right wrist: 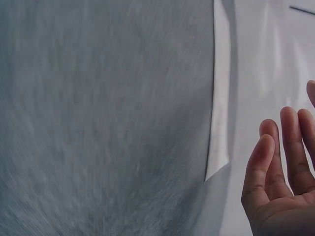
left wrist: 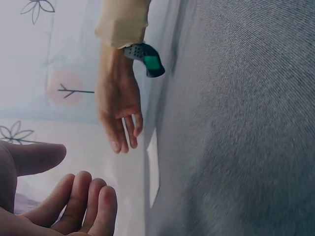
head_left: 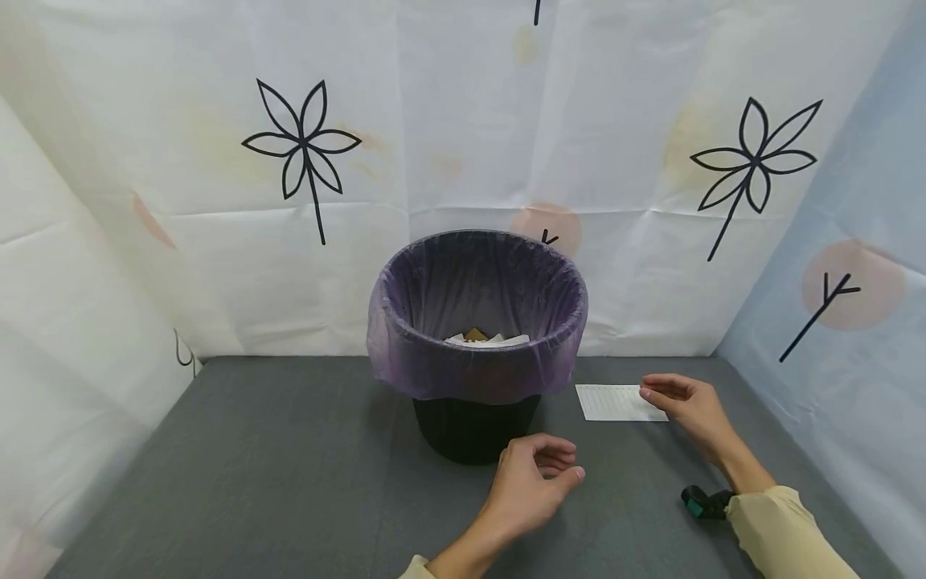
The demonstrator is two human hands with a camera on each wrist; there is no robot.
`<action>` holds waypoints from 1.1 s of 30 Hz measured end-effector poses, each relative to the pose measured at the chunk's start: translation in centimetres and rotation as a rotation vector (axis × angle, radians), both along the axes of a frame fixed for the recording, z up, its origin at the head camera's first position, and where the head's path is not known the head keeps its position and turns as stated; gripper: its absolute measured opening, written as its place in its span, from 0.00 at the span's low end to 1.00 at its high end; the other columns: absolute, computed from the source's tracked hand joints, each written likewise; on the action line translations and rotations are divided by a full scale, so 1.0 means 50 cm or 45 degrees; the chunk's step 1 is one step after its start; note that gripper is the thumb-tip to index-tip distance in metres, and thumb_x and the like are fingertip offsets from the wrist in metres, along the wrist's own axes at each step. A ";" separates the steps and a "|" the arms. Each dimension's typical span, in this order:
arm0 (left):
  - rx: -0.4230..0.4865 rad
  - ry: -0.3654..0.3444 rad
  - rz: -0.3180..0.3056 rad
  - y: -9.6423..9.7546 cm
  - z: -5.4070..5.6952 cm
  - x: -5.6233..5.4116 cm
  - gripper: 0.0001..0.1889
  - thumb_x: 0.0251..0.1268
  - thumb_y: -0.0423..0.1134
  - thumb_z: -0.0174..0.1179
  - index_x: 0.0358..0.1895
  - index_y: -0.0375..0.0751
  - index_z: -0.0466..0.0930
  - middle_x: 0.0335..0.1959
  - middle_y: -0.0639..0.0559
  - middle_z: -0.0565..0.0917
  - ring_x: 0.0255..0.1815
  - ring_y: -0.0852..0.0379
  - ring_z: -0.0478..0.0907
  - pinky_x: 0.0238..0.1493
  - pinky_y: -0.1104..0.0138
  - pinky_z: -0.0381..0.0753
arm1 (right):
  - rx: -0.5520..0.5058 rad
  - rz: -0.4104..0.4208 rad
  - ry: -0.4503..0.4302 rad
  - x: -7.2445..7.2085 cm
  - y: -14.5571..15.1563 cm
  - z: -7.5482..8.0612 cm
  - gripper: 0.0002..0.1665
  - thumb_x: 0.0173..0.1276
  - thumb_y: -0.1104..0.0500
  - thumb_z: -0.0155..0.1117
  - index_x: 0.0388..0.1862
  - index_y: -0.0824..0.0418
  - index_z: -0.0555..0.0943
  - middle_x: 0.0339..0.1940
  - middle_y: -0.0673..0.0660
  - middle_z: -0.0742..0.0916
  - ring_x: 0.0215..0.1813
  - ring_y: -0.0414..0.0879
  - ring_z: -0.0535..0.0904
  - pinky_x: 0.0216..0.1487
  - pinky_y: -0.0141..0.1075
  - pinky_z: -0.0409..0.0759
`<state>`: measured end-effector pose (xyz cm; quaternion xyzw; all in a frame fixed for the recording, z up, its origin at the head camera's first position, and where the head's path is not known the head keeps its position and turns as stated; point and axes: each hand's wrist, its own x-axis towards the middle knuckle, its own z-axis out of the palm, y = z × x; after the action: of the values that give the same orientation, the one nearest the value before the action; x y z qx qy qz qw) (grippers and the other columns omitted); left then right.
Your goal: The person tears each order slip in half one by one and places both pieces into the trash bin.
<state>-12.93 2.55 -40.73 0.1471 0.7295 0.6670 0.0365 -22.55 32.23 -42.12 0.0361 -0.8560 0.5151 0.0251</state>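
A sheet of lined white paper [head_left: 615, 403] lies flat on the grey table, right of the bin. My right hand [head_left: 687, 408] hovers by the sheet's right end, fingers relaxed and holding nothing; in the right wrist view a gap shows between the fingers and the paper [right wrist: 221, 93]. In front of the bin, my left hand [head_left: 531, 482] is loosely curved with nothing in its grasp. The black bin [head_left: 463, 430] stands upright, lined with a purple plastic bag [head_left: 477, 374] folded over its rim. White and brown scraps [head_left: 488, 339] show inside it.
The grey table [head_left: 275, 466] reaches back to a white cloth [head_left: 463, 104] printed with flowers. More cloth hangs at the left and right sides. A dark strap with a green patch [head_left: 705, 503] is on the right wrist.
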 end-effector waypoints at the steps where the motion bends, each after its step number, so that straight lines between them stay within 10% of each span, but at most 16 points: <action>1: -0.007 -0.016 0.007 0.006 -0.004 -0.004 0.09 0.61 0.30 0.70 0.44 0.36 0.86 0.38 0.54 0.86 0.38 0.68 0.81 0.47 0.72 0.82 | 0.006 -0.008 -0.009 -0.004 0.004 -0.003 0.33 0.74 0.52 0.67 0.65 0.75 0.74 0.46 0.42 0.88 0.45 0.27 0.80 0.47 0.28 0.80; 9: -0.071 -0.008 0.050 0.051 -0.028 -0.033 0.11 0.60 0.30 0.70 0.45 0.32 0.85 0.37 0.53 0.85 0.37 0.67 0.80 0.45 0.70 0.82 | 0.145 -0.061 -0.038 -0.041 0.021 -0.019 0.32 0.74 0.54 0.67 0.64 0.78 0.74 0.54 0.69 0.85 0.42 0.26 0.78 0.43 0.25 0.79; 18: -0.197 -0.017 0.139 0.101 -0.056 -0.067 0.11 0.59 0.30 0.70 0.45 0.34 0.84 0.34 0.58 0.81 0.36 0.66 0.76 0.44 0.70 0.78 | 0.328 -0.068 -0.100 -0.066 0.029 -0.023 0.37 0.75 0.53 0.65 0.69 0.78 0.68 0.66 0.79 0.74 0.65 0.72 0.71 0.60 0.60 0.74; 33: -0.261 -0.075 0.199 0.126 -0.069 -0.109 0.11 0.59 0.32 0.69 0.45 0.37 0.82 0.34 0.57 0.79 0.37 0.63 0.77 0.43 0.68 0.78 | 0.704 0.118 0.154 -0.091 0.027 -0.040 0.31 0.61 0.62 0.76 0.57 0.81 0.77 0.57 0.81 0.76 0.61 0.77 0.67 0.60 0.68 0.60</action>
<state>-18.39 8.87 -44.20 0.0657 0.8016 0.5938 0.0207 -27.11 33.59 -44.11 0.1114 -0.9584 0.2595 0.0416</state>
